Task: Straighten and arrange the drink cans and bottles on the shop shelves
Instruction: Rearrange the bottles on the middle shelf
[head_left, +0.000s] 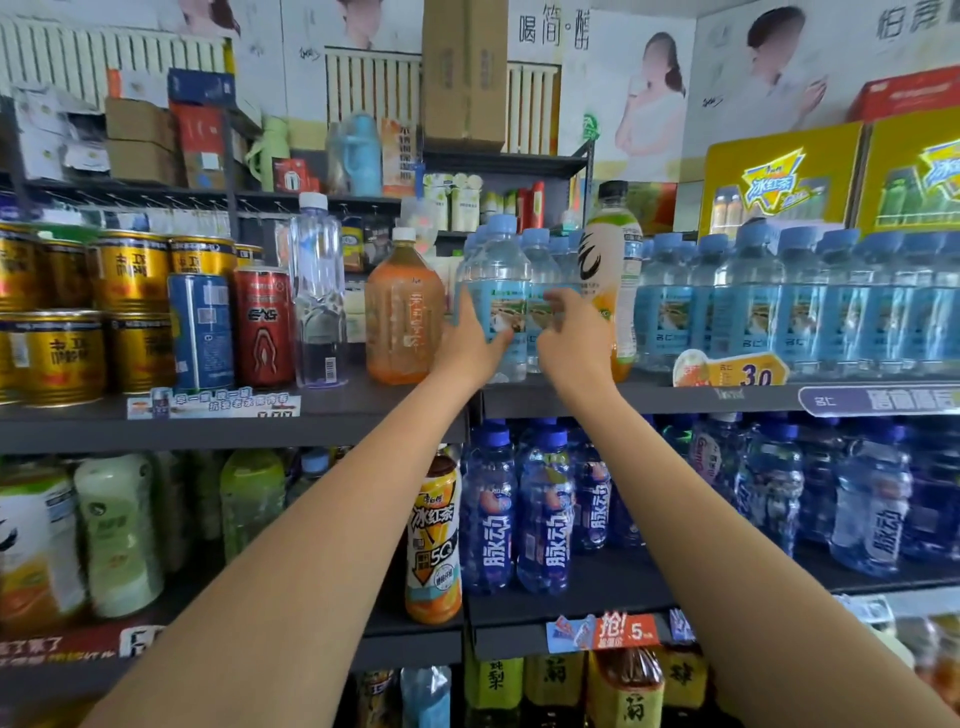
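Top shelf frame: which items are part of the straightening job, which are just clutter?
In the job:
- left hand gripping a blue-cap water bottle
- right hand on the next water bottle
- orange tea bottle
- red can
- blue can

Just lying about:
- cardboard box
- yellow display cartons
- price tag

The water bottles (496, 306) are clear with pale blue caps and pale blue labels bearing a small landscape print. The tea bottle (404, 317) is orange with a white cap. The cans (62, 358) are gold with black bands; one can (201, 332) is blue, another (264, 325) red with a black and white emblem. The lower bottles (545, 509) are deep blue with white lettering. The boxes (779, 182) are yellow. The shelf (363, 410) is dark grey.
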